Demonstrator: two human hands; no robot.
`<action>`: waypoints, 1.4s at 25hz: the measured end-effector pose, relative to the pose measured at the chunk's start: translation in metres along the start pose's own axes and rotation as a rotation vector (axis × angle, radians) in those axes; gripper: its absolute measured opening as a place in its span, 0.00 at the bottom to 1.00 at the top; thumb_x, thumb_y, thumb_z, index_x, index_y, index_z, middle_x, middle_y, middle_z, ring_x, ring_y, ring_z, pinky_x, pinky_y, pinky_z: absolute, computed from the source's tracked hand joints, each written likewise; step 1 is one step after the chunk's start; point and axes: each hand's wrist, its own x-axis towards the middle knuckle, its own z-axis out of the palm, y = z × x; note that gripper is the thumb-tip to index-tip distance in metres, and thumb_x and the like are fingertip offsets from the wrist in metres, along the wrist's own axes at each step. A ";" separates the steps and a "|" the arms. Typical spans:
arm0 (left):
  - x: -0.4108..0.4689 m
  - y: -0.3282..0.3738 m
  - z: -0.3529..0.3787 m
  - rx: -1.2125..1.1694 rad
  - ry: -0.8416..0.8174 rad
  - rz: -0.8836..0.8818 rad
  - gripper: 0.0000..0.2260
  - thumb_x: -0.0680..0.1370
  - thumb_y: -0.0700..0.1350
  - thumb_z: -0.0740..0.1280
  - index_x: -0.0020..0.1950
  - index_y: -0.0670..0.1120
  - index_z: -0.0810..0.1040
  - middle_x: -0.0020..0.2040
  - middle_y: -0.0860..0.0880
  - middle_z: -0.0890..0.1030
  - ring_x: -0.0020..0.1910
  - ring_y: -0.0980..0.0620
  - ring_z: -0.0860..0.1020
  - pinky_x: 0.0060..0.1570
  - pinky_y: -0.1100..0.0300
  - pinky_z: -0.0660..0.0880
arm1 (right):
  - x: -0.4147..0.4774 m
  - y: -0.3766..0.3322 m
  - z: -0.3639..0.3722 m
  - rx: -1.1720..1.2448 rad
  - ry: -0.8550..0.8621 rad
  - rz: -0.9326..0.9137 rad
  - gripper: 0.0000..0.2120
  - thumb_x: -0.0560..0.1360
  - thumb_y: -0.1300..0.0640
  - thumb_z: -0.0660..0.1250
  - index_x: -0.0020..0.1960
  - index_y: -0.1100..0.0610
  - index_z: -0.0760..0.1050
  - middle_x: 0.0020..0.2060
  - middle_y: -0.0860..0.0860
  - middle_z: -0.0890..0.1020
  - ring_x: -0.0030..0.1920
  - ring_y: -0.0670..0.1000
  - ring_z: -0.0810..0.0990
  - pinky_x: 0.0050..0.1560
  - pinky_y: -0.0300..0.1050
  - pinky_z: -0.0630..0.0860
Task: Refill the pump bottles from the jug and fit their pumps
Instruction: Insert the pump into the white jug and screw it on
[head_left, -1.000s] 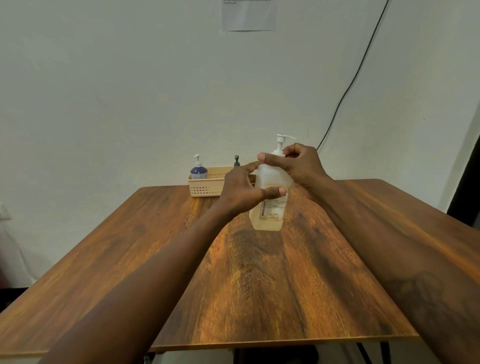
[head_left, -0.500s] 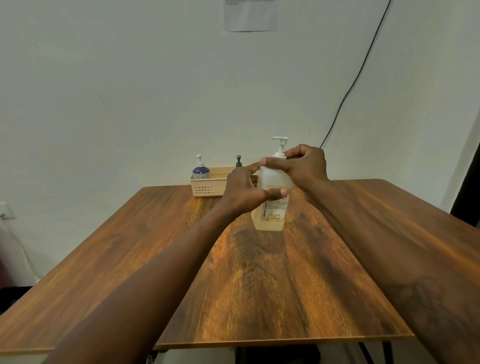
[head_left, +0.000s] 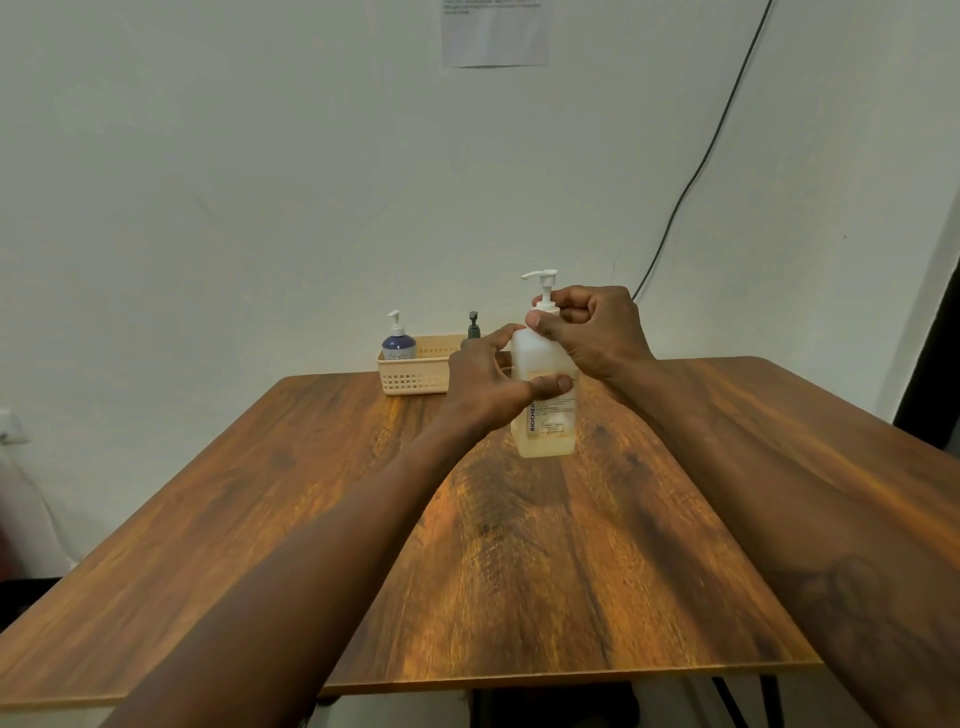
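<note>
Translucent square plastic bottle (head_left: 543, 358), amber liquid (head_left: 545, 446) low inside, upright on brown wooden surface (head_left: 519, 561), far centre. Left grip (head_left: 488, 387) wrapped round bottle body, steadying it. Right grip (head_left: 597, 332) pinching base of white plastic pump (head_left: 542, 283) on bottle neck. Step looks like screwing pump (tightening or loosening, cannot tell). Brace body firmly, turn pump base only, hold stem vertical, avoid cross-threading.

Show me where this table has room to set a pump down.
Bare wood: the table's left side from the basket to the near edge, the near middle between the forearms, and the far right corner. Crowded: far middle, where left hand and right hand hold the clear bottle by the basket.
</note>
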 end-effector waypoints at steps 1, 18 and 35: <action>0.000 0.001 0.002 0.003 0.017 0.003 0.33 0.66 0.55 0.84 0.67 0.49 0.79 0.56 0.50 0.85 0.52 0.52 0.84 0.50 0.53 0.84 | -0.001 -0.002 0.003 -0.054 0.036 -0.016 0.17 0.72 0.54 0.79 0.59 0.58 0.84 0.51 0.51 0.87 0.46 0.43 0.85 0.48 0.40 0.83; 0.033 -0.038 0.026 -0.114 -0.179 -0.107 0.31 0.70 0.55 0.81 0.71 0.54 0.75 0.61 0.54 0.81 0.60 0.54 0.79 0.46 0.63 0.76 | 0.033 0.020 -0.014 -0.215 -0.128 -0.157 0.12 0.73 0.59 0.77 0.55 0.50 0.83 0.53 0.44 0.84 0.51 0.45 0.85 0.56 0.49 0.83; 0.230 -0.139 0.158 -0.070 -0.155 -0.137 0.36 0.68 0.53 0.82 0.74 0.50 0.75 0.67 0.48 0.81 0.60 0.48 0.83 0.54 0.50 0.84 | 0.197 0.211 -0.009 -0.308 0.044 0.041 0.20 0.72 0.51 0.79 0.61 0.58 0.84 0.55 0.54 0.87 0.47 0.46 0.82 0.44 0.31 0.75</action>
